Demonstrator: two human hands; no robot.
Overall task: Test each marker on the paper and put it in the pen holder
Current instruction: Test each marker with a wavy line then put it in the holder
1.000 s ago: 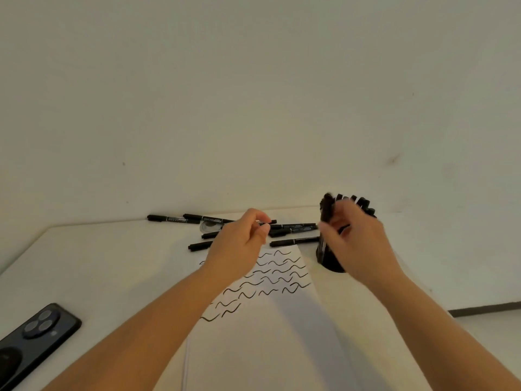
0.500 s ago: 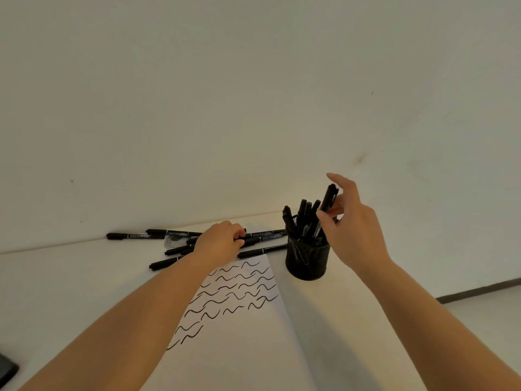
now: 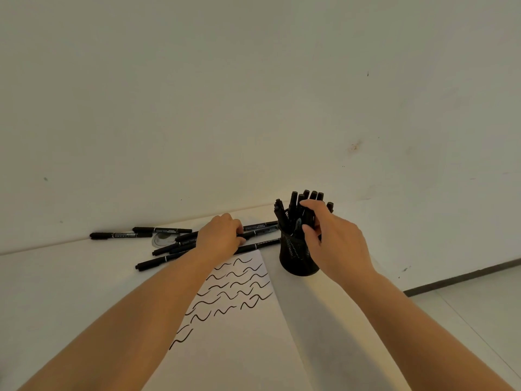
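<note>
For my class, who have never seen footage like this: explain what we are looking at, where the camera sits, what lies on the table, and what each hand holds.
The camera sits on a person's head, looking down at their own bare arms. On the table lies a paper with wavy test lines, loose markers behind it and a black pen holder full of markers. The left hand grips one loose marker from the pile. The right hand curls round the markers standing in the holder.

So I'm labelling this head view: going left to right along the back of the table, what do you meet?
Loose markers → left hand reaching into the pile → pen holder full of markers → right hand at the holder.
</note>
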